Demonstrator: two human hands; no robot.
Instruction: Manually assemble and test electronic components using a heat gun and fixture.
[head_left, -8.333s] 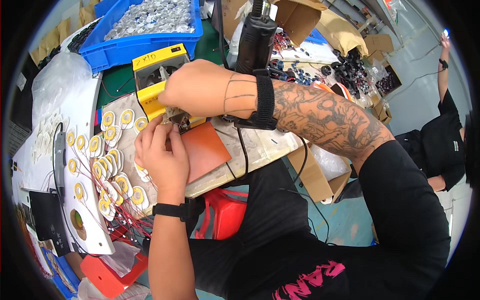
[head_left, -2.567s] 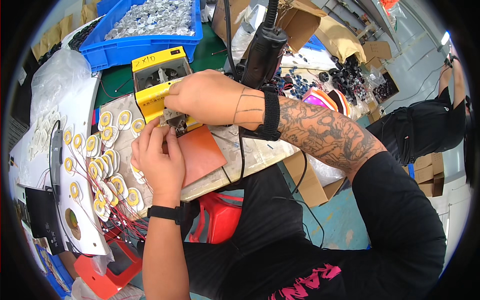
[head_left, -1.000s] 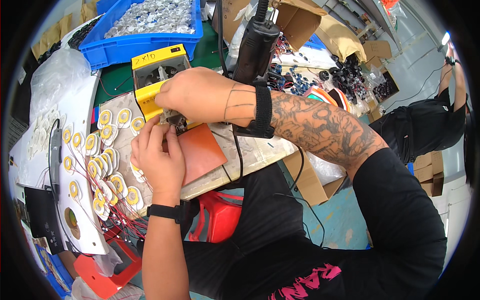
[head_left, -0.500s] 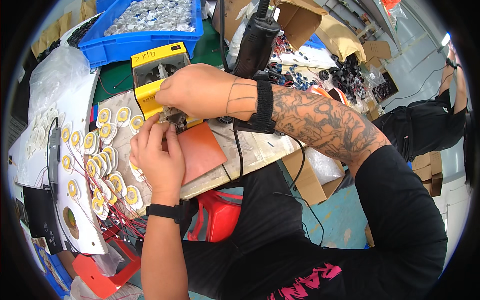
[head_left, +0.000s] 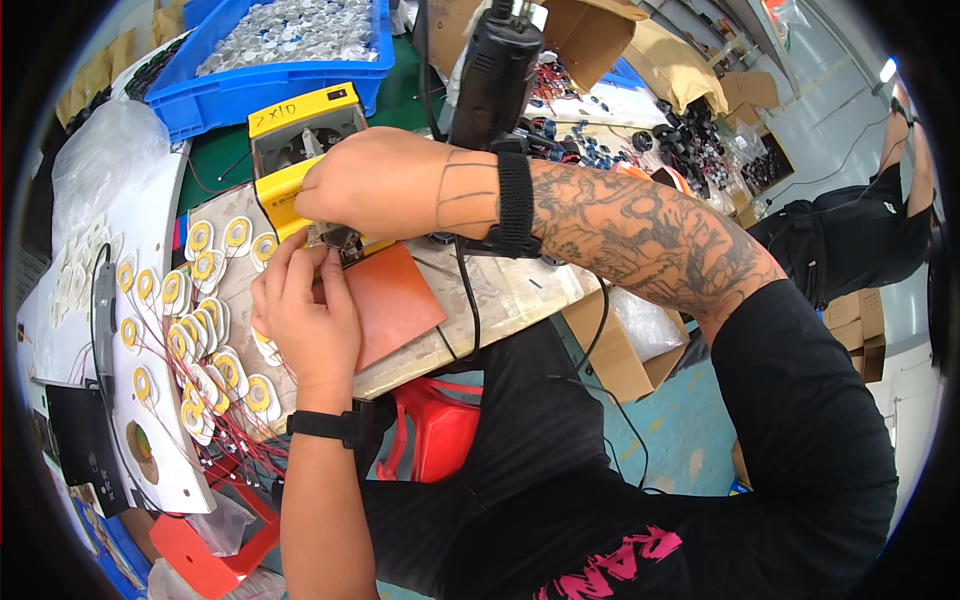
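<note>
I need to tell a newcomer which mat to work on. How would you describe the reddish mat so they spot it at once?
Find the yellow box below the blue bin. Just below it, beside the left hand, lies the reddish mat: flat, plain, the only rust-coloured square among white-and-yellow discs.

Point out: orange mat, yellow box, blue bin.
orange mat (head_left: 395,300), head view, bare middle of its top face.
yellow box (head_left: 290,185), head view, yellow front edge.
blue bin (head_left: 270,88), head view, near side wall.

left hand (head_left: 305,320): fingers curled, pinching | right hand (head_left: 375,185): fisted, knuckles down, just above left
</note>
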